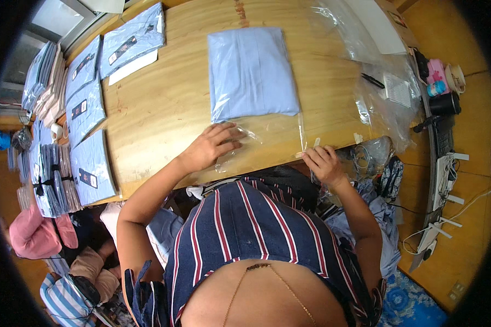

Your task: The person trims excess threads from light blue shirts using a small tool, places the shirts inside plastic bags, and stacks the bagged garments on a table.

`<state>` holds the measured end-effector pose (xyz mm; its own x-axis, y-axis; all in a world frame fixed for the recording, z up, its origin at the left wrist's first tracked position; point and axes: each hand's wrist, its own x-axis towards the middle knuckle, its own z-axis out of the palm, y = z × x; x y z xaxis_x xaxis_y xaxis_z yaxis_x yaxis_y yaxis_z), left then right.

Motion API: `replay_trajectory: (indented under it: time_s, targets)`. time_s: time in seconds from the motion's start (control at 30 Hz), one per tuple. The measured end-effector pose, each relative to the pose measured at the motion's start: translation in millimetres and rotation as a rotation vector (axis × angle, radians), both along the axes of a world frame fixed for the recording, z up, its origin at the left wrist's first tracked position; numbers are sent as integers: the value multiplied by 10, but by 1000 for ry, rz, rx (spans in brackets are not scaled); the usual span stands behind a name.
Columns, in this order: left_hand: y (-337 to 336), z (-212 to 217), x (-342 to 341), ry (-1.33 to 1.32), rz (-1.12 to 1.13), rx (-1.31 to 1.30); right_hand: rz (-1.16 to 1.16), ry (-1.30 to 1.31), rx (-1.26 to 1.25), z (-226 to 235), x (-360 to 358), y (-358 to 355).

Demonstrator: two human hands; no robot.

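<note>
A folded light blue shirt (252,73) lies inside a clear plastic bag (267,133) on the wooden table (169,103). My left hand (208,147) rests flat on the bag's open flap near the table's front edge, fingers spread. My right hand (323,162) pinches the flap's right corner, where a thin adhesive strip (301,136) runs along the bag's edge. The flap lies loose and crinkled between both hands.
Several bagged blue shirts (90,109) lie in a row along the table's left side. Empty clear bags (382,92) and a black pen (372,80) lie at the right. Cups (444,101) and a power strip (439,218) sit further right. Bundled shirts (49,180) are stacked left.
</note>
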<state>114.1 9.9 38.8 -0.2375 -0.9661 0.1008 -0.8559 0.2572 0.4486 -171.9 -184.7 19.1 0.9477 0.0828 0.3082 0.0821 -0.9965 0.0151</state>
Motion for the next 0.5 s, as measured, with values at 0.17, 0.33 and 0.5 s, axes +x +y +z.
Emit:
replay_trajectory:
  time_s: [0.17,0.33,0.5]
  targets:
    - [98,78,104,-211,124,146,-130,-96,423,87,125,-36]
    - [176,-4,107,18,192,131,-336,-259,1008,180,402,-178]
    - [-21,-192,6,500,805,-147,-492,-439,1384,295,1047,-434]
